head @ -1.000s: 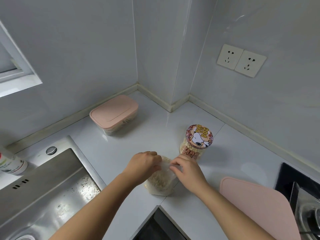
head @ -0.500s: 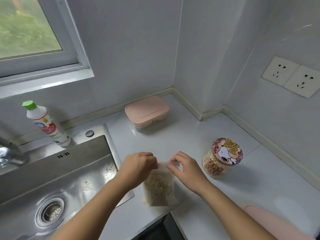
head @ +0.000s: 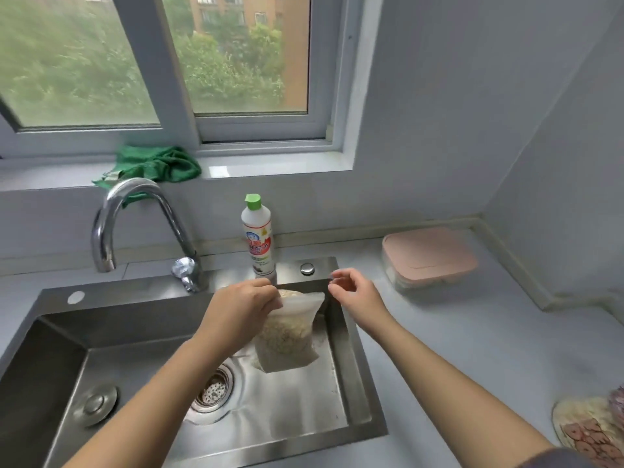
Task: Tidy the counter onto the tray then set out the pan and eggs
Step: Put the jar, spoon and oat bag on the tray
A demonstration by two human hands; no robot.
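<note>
A clear bag [head: 290, 332] of pale grain is held over the sink [head: 135, 332], pinched at one top corner by the left hand [head: 241, 307]; the right hand [head: 353, 292] is seen just beside the other corner, fingers loosely curled, nothing gripped.

The bag is hung from a single corner and is tilted by its own weight; should the pinch slip, it would be dropped into the basin, near the drain [head: 212, 390]. Whether the top is sealed cannot be told; if it is not, grain could be spilled and lost down the drain. A second grip from the right hand would likely be needed before it is carried off; the tray is not in view, nor are pan or eggs.

The bag is filled to roughly two thirds. On the counter [head: 456, 349] a pink-lidded box [head: 430, 256] is shut, its contents unclear; a patterned jar [head: 587, 430] is cut off at the lower right; a green-capped bottle [head: 258, 238] is stood behind the sink.
</note>
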